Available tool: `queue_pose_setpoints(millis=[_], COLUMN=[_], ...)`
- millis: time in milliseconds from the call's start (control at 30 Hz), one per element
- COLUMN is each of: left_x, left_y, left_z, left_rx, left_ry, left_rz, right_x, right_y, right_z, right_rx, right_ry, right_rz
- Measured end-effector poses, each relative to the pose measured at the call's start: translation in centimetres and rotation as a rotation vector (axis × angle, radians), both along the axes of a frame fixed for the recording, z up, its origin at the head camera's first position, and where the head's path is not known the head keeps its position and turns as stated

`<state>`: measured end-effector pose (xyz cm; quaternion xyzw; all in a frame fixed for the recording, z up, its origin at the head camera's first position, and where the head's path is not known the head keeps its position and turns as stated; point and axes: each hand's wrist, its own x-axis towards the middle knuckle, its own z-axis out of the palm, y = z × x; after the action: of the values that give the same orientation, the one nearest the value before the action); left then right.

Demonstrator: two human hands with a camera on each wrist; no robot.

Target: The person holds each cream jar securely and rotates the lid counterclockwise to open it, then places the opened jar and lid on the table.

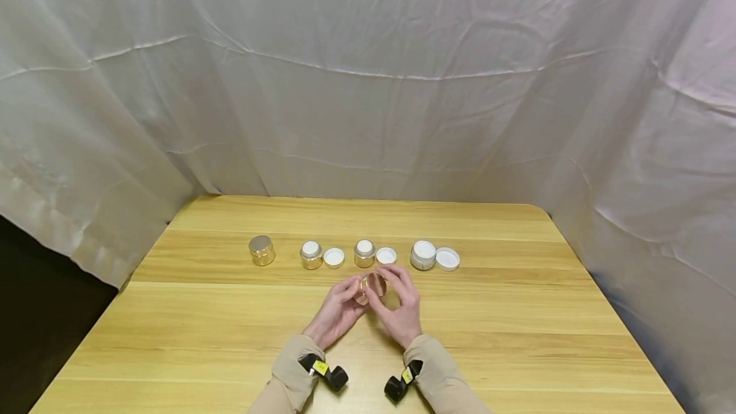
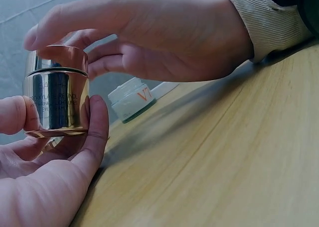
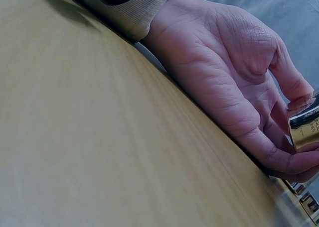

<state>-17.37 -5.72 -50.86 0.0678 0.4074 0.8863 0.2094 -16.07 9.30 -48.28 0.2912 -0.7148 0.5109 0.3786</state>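
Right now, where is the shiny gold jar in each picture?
Head: gold jar at centre, between both hands, near the row of jars.
Left wrist: gold jar at left, upright.
Right wrist: gold jar at right edge, partly cut off.
Shared landmark: wooden table.

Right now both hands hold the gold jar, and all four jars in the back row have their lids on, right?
Not quite. Both hands, left hand and right hand, do hold the gold jar, but the head view shows only the leftmost jar lidded; the other three stand open, with white inner caps beside them.
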Motion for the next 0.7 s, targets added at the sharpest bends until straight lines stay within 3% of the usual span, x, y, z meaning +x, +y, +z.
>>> queue_pose_setpoints(millis=[233,533,700], left_x=[0.03,-0.06,-0.04], left_y=[0.02,-0.02,0.03], left_z=[0.03,-0.01,0.07], left_rx=[-0.002,0.002,0.003], left_ry=[0.004,0.002,-0.010], left_rz=[-0.008,-0.011,-0.006], right_x=[-0.23,-0.07,0.09], right_y=[0.07,0.11,0.00], right_z=[-0.25,0.12,0.16], right_rx=[-0.020,-0.002,-0.005], right_ry=[0.029,0.030,0.006], right_rz=[-0.028,0.089,0.008])
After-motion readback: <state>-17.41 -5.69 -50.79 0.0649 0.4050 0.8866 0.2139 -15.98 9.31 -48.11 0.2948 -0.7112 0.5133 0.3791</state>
